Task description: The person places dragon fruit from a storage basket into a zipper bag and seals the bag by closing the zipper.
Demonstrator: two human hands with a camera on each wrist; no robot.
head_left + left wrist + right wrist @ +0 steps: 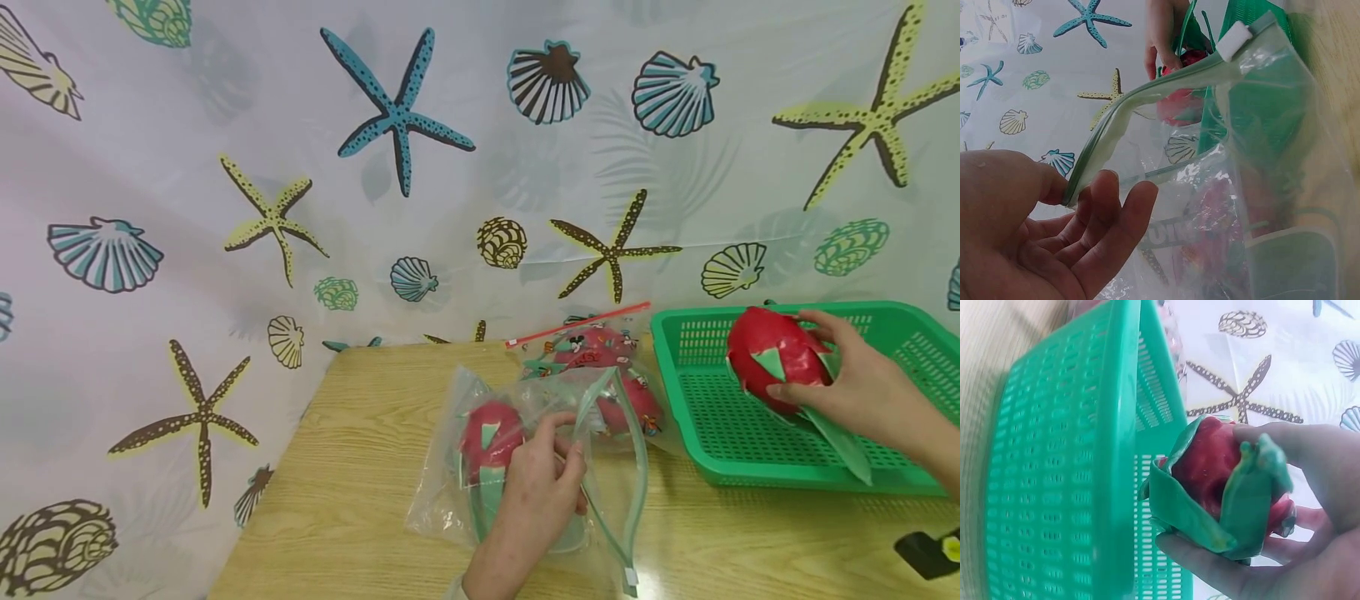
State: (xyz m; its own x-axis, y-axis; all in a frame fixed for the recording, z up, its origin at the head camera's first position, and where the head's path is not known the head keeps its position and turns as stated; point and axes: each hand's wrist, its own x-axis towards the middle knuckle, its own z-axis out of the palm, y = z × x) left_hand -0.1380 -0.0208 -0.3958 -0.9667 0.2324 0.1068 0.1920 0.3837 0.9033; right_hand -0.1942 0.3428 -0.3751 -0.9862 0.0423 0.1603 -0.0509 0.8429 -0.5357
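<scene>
My right hand [862,375] grips a red dragon fruit [776,354] with green leaf flaps above the green basket [720,477]. In the right wrist view, the fingers and thumb curl round the dragon fruit [1210,469], its green leaves turned towards the camera. At a clear zip bag [442,492], my left hand [536,483] pinches the green zip edge [1100,140] between thumb and finger. The mouth of this bag gapes, its white slider [1234,40] at one end. Inside lies another dragon fruit [491,433], partly behind the hand.
Behind the clear bag, a red-zipped printed bag [637,358] holds red fruit. The basket stands at the right of the wooden table [360,442]. A patterned curtain [450,217] hangs along the back and left. A black and yellow object [926,554] shows at lower right.
</scene>
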